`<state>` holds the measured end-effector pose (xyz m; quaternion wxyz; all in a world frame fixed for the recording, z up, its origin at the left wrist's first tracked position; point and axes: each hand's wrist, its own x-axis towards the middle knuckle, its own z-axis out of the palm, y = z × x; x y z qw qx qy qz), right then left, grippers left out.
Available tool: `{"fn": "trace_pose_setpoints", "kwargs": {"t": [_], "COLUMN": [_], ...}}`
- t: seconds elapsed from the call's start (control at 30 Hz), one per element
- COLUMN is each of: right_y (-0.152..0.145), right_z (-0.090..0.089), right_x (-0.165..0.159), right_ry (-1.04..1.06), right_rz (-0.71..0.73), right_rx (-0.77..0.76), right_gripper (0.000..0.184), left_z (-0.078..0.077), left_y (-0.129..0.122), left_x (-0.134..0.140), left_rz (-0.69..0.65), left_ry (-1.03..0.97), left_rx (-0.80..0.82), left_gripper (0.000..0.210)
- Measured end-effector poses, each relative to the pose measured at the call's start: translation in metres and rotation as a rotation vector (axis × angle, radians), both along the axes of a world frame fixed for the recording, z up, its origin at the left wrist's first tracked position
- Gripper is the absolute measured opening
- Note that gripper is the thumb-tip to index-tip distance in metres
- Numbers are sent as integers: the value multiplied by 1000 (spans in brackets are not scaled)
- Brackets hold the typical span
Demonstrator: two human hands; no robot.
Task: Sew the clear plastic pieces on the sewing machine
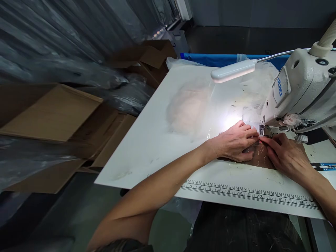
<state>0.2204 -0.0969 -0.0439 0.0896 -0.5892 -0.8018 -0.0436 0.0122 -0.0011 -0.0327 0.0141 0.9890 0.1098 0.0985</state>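
A white sewing machine (pixel 291 87) stands at the right, its presser foot and needle area (pixel 265 131) low over the table. My left hand (pixel 237 141) is closed just left of the foot, fingertips pinched close to a sheer whitish piece of material (pixel 250 115). From the right, my right hand (pixel 287 154) comes in with thumb and forefinger pinched together in front of the foot. The fingertips of both hands nearly meet there. Whatever small thing lies between them is mostly covered by the fingers. Beneath the hands is a brown plate (pixel 261 157) dotted with thread bits.
The white tabletop (pixel 147 147) carries a printed ruler (pixel 246 194) along its front edge. Above it hangs a lit white lamp (pixel 233 71). A blue-handled tool (pixel 325 166) lies at the right. Open cardboard boxes (pixel 52 112) and plastic sheeting (pixel 65 45) stand on the left.
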Motion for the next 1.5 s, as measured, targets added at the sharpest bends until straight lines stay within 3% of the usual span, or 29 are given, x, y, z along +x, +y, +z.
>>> {"fn": "trace_pose_setpoints", "kwargs": {"t": [0.47,0.6,0.73,0.9,1.0,1.2,1.37,1.5], "right_y": [5,4,13,27,22,3,4,5], "right_z": [2,8,19,16,12,-2,-12,-17], "right_x": [-6,8,20,30,34,24,21,23], "right_ry": [-95,107,393,443,498,605,572,491], "right_rz": [-58,-43,5,-160,-129,-348,-215,-177], "right_rx": [-46,-87,-222,-240,-243,-74,90,148], "right_gripper": [41,43,47,61,58,45,27,29], "left_z": [3,1,0,-1,0,-3,-8,-12], "left_y": [5,5,5,5,7,11,14,23], "left_x": [2,2,2,3,3,3,3,5], "left_rz": [56,77,88,89,96,121,159,164], "left_ry": [55,63,66,50,56,71,18,-27], "left_rx": [-4,14,19,6,3,3,-65,-162], "left_gripper": [43,50,52,51,52,57,48,43]}}
